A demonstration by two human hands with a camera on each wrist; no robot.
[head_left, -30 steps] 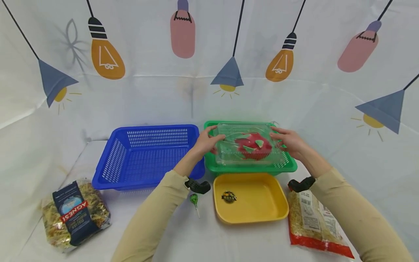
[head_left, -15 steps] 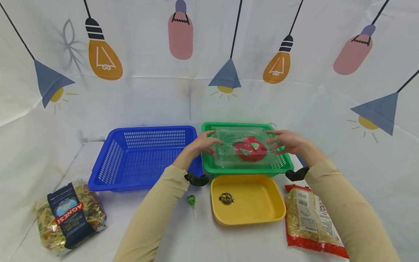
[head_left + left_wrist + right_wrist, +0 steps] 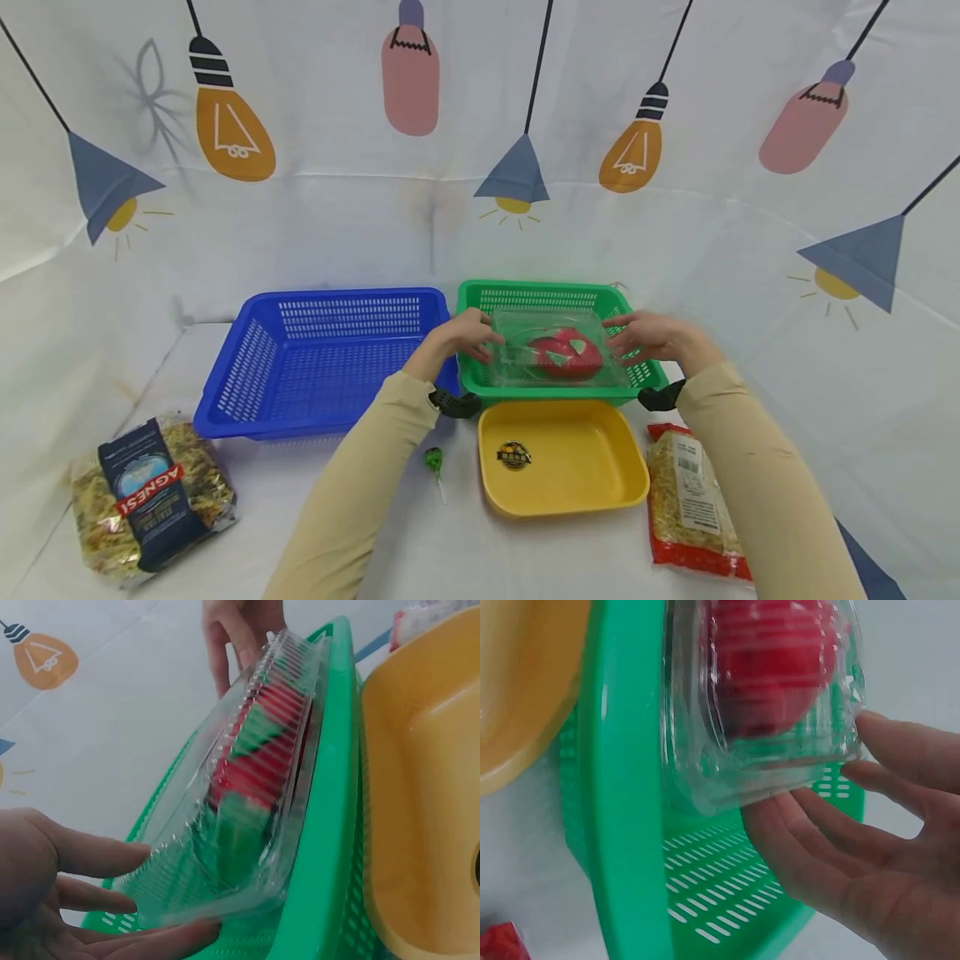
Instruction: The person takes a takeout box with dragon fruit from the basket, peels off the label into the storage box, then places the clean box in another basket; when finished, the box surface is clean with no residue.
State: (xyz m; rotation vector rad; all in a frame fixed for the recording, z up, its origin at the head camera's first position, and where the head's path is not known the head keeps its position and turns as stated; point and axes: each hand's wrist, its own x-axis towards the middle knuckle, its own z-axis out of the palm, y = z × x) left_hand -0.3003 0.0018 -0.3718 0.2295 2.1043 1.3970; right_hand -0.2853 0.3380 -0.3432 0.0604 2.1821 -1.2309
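A clear plastic clamshell box (image 3: 516, 367) with a red, green-scaled dragon fruit (image 3: 566, 353) inside sits within the rim of the green basket (image 3: 480, 392). My left hand (image 3: 463, 333) holds the box's left end, its thumb on the near edge and fingertips at the corner in the left wrist view. At the opposite end my right hand (image 3: 647, 335) holds the box, fingers (image 3: 795, 832) reaching under it and thumb at its side. In the right wrist view the box lies above the slotted basket floor.
Left of the green basket stands a blue basket (image 3: 330, 358). In front are a yellow tray (image 3: 562, 467) and a green lollipop (image 3: 433, 460). An AGNESI pasta bag (image 3: 153, 496) lies far left, a red-edged bag (image 3: 692, 500) under the right forearm. A printed curtain (image 3: 352, 217) hangs behind.
The box with the dragon fruit has come down and nearer, deeper into the green basket, both hands moving with it. The head view has shifted slightly.
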